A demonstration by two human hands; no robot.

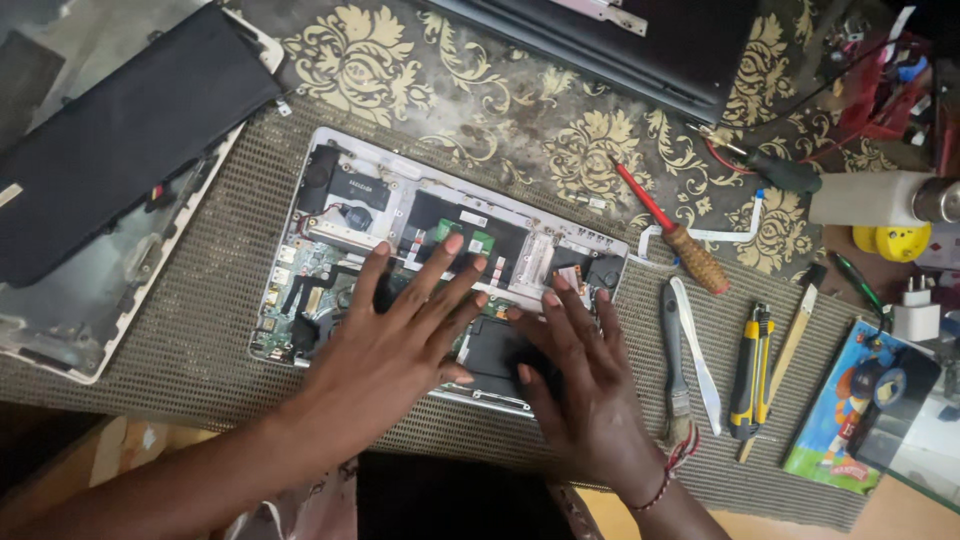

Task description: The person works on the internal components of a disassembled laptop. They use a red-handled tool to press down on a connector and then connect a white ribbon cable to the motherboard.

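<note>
An opened laptop base (pixel 330 170) lies on a brown mesh mat (pixel 200 340), its circuit board, fan and speakers exposed. My left hand (pixel 395 335) rests flat on the board's middle with fingers spread, fingertips near a green memory module (pixel 480 238). My right hand (pixel 580 375) lies flat on the black battery (pixel 490 350) at the base's lower right, fingers pointing up toward the right speaker. Neither hand holds anything.
A detached laptop cover with a black panel (pixel 120 130) lies at left; a dark laptop (pixel 650 40) sits at top. To the right are a red-shafted screwdriver (pixel 670 232), brush (pixel 678 365), white pry tool (pixel 698 350), yellow utility knife (pixel 752 372) and a colourful booklet (pixel 845 410).
</note>
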